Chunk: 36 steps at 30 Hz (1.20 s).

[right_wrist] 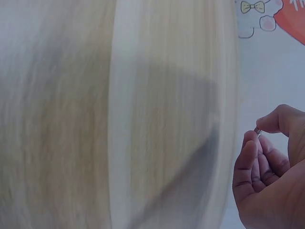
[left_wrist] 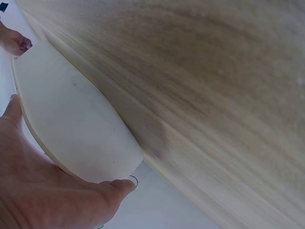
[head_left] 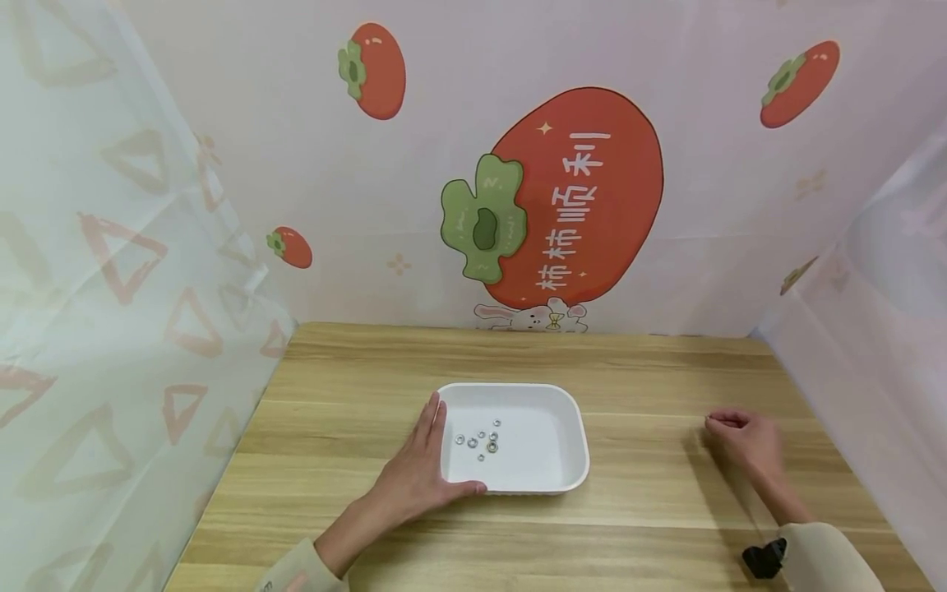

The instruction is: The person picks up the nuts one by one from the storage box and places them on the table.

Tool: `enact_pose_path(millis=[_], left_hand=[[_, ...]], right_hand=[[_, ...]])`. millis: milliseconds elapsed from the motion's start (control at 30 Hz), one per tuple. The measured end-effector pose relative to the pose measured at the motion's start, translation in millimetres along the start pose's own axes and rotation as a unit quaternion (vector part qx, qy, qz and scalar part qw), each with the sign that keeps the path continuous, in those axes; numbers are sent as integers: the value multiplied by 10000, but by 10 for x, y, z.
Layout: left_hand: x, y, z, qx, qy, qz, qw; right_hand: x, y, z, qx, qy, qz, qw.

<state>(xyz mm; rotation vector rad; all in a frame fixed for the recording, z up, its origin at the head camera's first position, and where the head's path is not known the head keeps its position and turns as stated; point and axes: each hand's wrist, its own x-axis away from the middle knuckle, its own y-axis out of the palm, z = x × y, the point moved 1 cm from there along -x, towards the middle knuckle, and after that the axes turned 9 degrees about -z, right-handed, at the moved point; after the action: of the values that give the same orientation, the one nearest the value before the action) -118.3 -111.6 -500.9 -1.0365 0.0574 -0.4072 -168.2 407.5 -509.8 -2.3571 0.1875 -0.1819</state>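
A white rectangular tray [head_left: 543, 440] sits mid-table with several small metal nuts [head_left: 492, 446] of different sizes in its left half. My left hand [head_left: 418, 473] rests against the tray's near left corner, straight fingers along the left side and thumb along the near rim. The left wrist view shows the thumb [left_wrist: 116, 188] touching the tray's wall [left_wrist: 81, 114]. Well right of the tray, my right hand [head_left: 747, 444] is raised over the table. Between its thumb and forefinger it pinches a tiny metal nut [right_wrist: 258, 130], mostly covered by the fingertips.
The wood-grain table [head_left: 636, 526] is bounded by a printed back cloth [head_left: 414, 279] and side cloths. A black strap piece [head_left: 764, 559] sits at the right sleeve [head_left: 824, 555]. Bare wood lies between the tray and my right hand.
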Motion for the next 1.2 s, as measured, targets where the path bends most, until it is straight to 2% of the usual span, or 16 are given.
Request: enact_pose_path(millis=[133, 400, 533, 1200], left_hand=[[8, -9, 13, 12, 2, -10, 10000], [16, -23, 16, 17, 32, 21, 10000], [13, -14, 10, -6, 31, 19, 10000], [19, -4, 12, -43, 46, 100, 9999]], right_hand=[[3, -51, 55, 321, 56, -97, 9994], [-24, -93, 133, 1150, -472, 88, 9922], [-28, -122, 159, 1389, -522, 85, 9889], [-59, -195, 254, 1757, -614, -51, 9825]])
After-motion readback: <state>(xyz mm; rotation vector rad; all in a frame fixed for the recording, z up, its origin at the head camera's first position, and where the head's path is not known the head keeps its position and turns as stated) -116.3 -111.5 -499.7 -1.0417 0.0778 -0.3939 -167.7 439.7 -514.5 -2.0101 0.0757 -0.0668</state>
